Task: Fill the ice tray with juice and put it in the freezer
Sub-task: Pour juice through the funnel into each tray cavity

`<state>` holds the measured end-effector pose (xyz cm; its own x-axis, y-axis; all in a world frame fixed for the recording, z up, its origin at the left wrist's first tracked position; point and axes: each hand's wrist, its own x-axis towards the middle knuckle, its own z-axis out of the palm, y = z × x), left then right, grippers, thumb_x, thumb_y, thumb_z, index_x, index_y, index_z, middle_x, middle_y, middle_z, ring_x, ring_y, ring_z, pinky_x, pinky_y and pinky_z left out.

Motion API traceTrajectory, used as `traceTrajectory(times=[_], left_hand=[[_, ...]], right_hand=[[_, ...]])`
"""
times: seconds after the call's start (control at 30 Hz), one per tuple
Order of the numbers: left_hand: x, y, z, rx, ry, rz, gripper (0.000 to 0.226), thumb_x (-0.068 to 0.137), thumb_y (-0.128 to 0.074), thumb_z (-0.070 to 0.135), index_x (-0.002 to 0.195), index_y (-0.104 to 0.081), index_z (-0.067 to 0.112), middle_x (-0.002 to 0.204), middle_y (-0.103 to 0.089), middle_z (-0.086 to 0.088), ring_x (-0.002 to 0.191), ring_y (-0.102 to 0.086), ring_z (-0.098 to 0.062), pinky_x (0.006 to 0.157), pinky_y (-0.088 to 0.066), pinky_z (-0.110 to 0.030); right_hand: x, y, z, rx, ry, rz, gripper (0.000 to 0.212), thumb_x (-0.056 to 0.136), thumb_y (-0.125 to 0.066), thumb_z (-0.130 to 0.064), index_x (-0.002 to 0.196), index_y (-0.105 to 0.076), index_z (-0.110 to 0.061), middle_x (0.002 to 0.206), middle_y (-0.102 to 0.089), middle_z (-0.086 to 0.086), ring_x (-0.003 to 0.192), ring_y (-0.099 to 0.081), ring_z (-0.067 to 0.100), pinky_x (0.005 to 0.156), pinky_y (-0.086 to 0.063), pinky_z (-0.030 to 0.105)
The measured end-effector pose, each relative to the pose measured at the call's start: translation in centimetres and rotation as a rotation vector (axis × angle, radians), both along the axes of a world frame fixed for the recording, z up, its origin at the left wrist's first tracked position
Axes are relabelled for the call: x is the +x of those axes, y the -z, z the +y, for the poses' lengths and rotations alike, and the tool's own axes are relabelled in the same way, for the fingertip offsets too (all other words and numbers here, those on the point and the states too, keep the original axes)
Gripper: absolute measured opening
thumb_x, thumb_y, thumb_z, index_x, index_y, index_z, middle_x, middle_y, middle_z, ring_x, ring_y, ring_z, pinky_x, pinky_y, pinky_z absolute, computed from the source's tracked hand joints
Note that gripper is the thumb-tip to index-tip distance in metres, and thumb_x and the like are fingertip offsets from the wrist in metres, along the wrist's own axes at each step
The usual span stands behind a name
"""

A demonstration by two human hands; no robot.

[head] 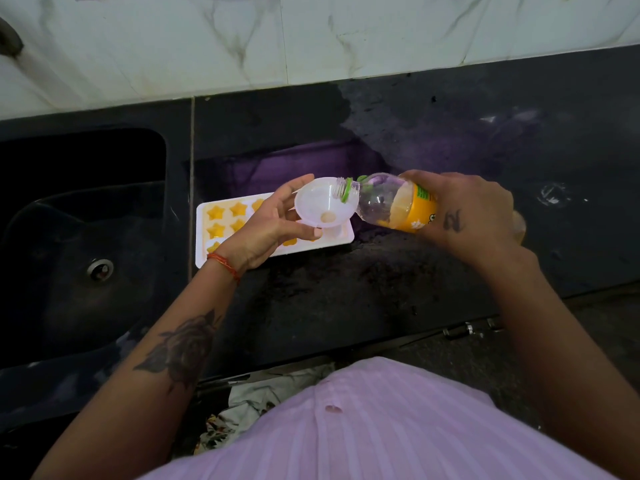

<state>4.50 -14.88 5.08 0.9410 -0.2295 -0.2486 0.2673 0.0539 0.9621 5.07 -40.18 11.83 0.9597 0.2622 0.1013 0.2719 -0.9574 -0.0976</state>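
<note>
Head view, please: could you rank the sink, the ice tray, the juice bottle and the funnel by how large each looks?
Largest to smallest:
1. sink
2. ice tray, partly hidden by the left hand
3. juice bottle, partly covered by the right hand; close to the tray, so unsure
4. funnel

Bare black counter (346, 292) open in front of ice tray (204, 237) and off to right. Sink (83, 237) drops away left. Tiled wall (311, 39) blocks behind. Funnel (323, 202), bottle (391, 202) and both hands hang over tray.
</note>
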Motion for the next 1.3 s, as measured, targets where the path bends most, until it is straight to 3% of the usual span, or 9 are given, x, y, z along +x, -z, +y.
traceTrajectory(times=[0.17,0.3,0.47,0.63,0.9,1.2,1.3], left_hand=[[0.2,0.0,-0.7,0.043,0.018,0.001,0.09,0.056,-0.071,-0.004,0.137,-0.041,0.024,0.121,-0.058,0.006,0.11,-0.057,-0.016,0.092,-0.051,-0.032],[0.4,0.1,-0.9,0.074,0.024,0.003,0.09,0.056,-0.072,-0.001,0.136,-0.042,0.026,0.126,-0.055,0.005,0.118,-0.053,-0.019,0.1,-0.045,-0.039],[0.4,0.2,-1.0,0.111,0.033,0.002,0.086,0.056,-0.074,0.001,0.131,-0.044,0.032,0.122,-0.056,0.011,0.115,-0.054,-0.011,0.104,-0.044,-0.04],[0.4,0.2,-1.1,0.108,0.043,0.009,0.086,0.056,-0.074,0.001,0.131,-0.044,0.032,0.121,-0.056,0.012,0.114,-0.055,-0.009,0.104,-0.044,-0.038],[0.4,-0.1,-1.0,0.062,0.015,0.006,0.091,0.056,-0.073,-0.003,0.136,-0.042,0.025,0.128,-0.055,0.0,0.114,-0.056,-0.022,0.096,-0.049,-0.043],[0.5,-0.6,-0.7,0.002,-0.025,-0.011,0.085,0.059,-0.071,-0.005,0.133,-0.046,0.027,0.128,-0.056,0.003,0.117,-0.056,-0.021,0.092,-0.054,-0.035],[0.5,-0.9,-0.7,-0.004,-0.05,-0.002,0.085,0.059,-0.071,-0.005,0.134,-0.045,0.027,0.128,-0.055,0.004,0.117,-0.057,-0.022,0.093,-0.053,-0.039]], right_hand=[[-0.2,0.2,-0.8,-0.046,0.013,-0.045,0.063,0.074,-0.073,-0.035,0.13,-0.046,-0.038,0.106,-0.065,0.003,0.093,-0.06,0.03,0.068,-0.03,0.034],[-0.4,0.2,-1.1,-0.083,0.021,-0.065,0.06,0.074,-0.072,-0.034,0.129,-0.048,-0.038,0.104,-0.064,0.003,0.091,-0.061,0.032,0.065,-0.03,0.033],[-0.5,0.3,-1.3,-0.107,0.014,-0.068,0.06,0.074,-0.073,-0.036,0.128,-0.049,-0.037,0.104,-0.065,0.004,0.09,-0.062,0.032,0.064,-0.03,0.033],[-0.5,0.4,-1.3,-0.107,0.01,-0.072,0.059,0.074,-0.072,-0.036,0.128,-0.049,-0.036,0.102,-0.065,0.004,0.089,-0.062,0.032,0.065,-0.03,0.033],[-0.2,0.7,-1.4,-0.056,0.023,-0.036,0.065,0.072,-0.074,-0.042,0.13,-0.045,-0.04,0.106,-0.064,0.002,0.094,-0.06,0.03,0.068,-0.033,0.034],[1.5,0.6,-1.3,0.179,0.004,0.096,0.086,0.056,-0.084,-0.038,0.132,-0.044,-0.04,0.11,-0.067,0.002,0.1,-0.06,0.03,0.073,-0.037,0.032],[2.4,0.4,-1.3,0.321,-0.003,0.149,0.088,0.051,-0.085,-0.041,0.13,-0.045,-0.041,0.115,-0.066,-0.001,0.105,-0.059,0.028,0.08,-0.04,0.034]])
